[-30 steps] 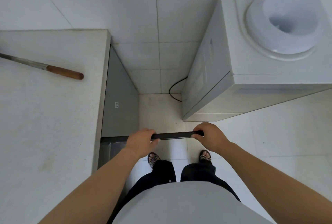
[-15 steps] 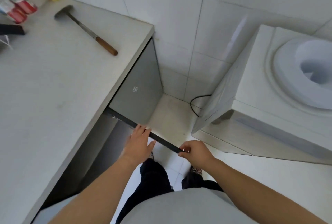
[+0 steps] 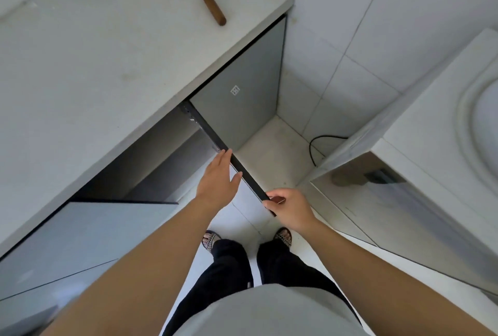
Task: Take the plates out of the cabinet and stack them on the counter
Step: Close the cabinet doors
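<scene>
**Step in hand: opening the cabinet.** The cabinet door (image 3: 204,129) stood swung out from the bench (image 3: 107,52) and showed edge-on as a dark strip. The right grip (image 3: 289,207) was clenched on the outer end of that edge. The left grip (image 3: 217,178) was released, fingers straight, at the inner side of the door. Whether it touched the door or lay just beside it could not be told.

**Location of the task items.** No plates were in view. Judged from the task, they sat inside the cabinet (image 3: 151,163), below the bench top. None stood on the bench, so stacking had not begun.

**Next move.** The left grip would probably need to reach down into the opening, which likely calls for a bend or crouch to sight the shelf first.

**Hidden or unclear.**
- The cabinet interior was dark and its contents could not be made out.
- A tool (image 3: 213,8) with a wooden handle lay on the bench, its head cut off by the top edge of the picture.
- A water dispenser (image 3: 431,133) at the right was cut off by the frame.
</scene>
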The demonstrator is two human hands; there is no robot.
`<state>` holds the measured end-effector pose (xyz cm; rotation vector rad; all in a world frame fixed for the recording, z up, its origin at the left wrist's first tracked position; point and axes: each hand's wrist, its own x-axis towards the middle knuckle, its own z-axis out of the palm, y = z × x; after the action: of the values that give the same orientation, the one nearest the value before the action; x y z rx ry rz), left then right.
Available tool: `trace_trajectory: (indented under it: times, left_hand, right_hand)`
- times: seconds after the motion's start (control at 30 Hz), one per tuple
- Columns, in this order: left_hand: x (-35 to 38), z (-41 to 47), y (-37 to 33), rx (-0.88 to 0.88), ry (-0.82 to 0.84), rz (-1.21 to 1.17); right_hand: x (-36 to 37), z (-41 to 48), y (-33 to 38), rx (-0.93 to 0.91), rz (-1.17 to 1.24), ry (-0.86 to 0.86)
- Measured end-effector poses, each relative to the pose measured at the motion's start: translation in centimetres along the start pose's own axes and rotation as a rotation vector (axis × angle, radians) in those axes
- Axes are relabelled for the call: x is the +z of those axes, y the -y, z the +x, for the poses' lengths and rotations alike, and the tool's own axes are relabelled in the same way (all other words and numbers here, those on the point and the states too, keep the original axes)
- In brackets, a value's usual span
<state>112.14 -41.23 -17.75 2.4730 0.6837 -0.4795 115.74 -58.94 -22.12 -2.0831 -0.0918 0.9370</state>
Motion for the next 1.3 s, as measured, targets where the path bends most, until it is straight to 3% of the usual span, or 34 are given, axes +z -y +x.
trace_trajectory:
  times: [0.33, 0.57, 0.87, 1.3]
  left_hand:
    - [0.5, 2.0, -1.6, -0.211, -0.136, -0.222]
    - [0.1, 1.1, -0.3, -0.176, -0.123, -0.276]
    - [-1.2, -1.1, 7.2, -0.117, -0.044, -0.258]
    - [-5.7, -3.1, 20.7, -0.262, -0.136, -0.136]
  right_hand:
    - [1.7, -1.2, -0.1, 0.017, 0.055, 0.040]
    - [2.0, -1.8, -0.1, 0.019, 0.021, 0.049]
    - [3.7, 0.8, 4.5, -0.021, -0.090, -0.003]
    - [14.5, 3.4, 17.0, -0.363, -0.519, 0.205]
